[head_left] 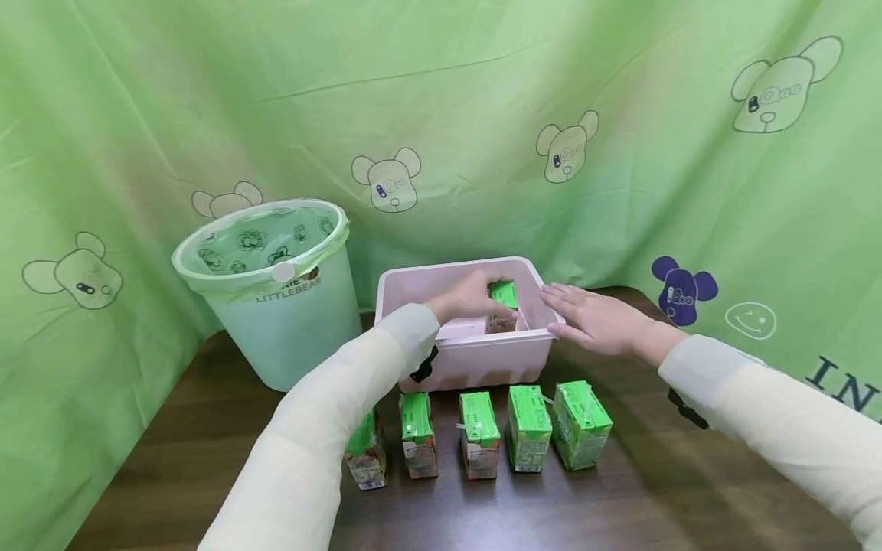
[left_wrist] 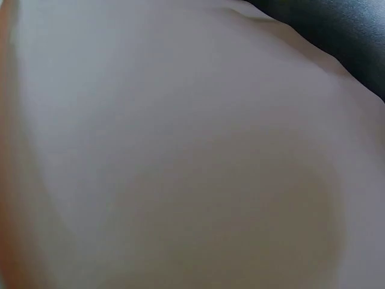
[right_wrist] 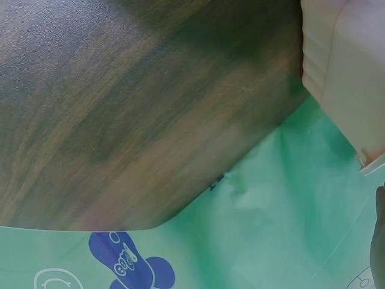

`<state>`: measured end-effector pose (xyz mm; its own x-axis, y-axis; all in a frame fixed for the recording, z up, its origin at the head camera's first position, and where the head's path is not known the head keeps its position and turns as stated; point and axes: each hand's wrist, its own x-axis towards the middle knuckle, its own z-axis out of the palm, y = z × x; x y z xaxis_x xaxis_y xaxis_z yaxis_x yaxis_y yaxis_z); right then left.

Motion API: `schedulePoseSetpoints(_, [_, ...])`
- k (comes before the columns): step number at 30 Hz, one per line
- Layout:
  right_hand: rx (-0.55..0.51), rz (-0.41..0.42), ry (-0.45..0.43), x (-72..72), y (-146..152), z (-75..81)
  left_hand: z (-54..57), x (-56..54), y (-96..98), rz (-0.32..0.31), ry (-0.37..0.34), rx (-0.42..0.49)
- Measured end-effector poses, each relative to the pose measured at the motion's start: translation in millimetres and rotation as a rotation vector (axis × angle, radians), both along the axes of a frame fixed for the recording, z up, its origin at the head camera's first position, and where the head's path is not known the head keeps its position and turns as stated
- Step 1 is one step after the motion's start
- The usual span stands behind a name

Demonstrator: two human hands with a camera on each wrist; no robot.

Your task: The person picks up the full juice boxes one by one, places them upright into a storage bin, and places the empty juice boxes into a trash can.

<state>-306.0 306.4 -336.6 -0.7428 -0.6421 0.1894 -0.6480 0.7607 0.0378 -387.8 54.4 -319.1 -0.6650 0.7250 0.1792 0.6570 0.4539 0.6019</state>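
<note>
The left hand (head_left: 472,296) pinches a drink carton (head_left: 503,295) between thumb and fingers, inside the pink tub (head_left: 482,366) near its right end. The carton should be light, its card walls firm yet easily dented, the wrap perhaps slick; its upper sides look the best hold. Lower down, the grip is hard to judge. The right hand (head_left: 602,320) has straight fingers at the tub's right rim, thumb apart. Five more cartons (head_left: 480,432) stand in front on the bench (head_left: 661,497). A patterned bag (head_left: 234,249) lines the bucket (head_left: 296,329); its bottom is hidden.
</note>
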Motion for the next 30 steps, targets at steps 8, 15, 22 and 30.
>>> schedulePoseSetpoints(8, [-0.009,-0.002,-0.007,2.3,-0.9,2.4,-0.8,0.6,5.8,0.011,0.014,-0.077])
schedulePoseSetpoints(15, [-0.009,-0.006,-0.013,2.5,-1.4,1.3,-2.4,0.5,10.3,0.024,0.031,-0.131])
schedulePoseSetpoints(22, [-0.024,0.001,0.001,1.5,-1.1,-1.5,-7.0,0.4,15.9,0.007,0.024,-0.146])
schedulePoseSetpoints(30, [-0.007,-0.029,-0.039,1.6,-0.2,-0.4,-10.0,-2.2,19.8,0.017,0.024,-0.174])
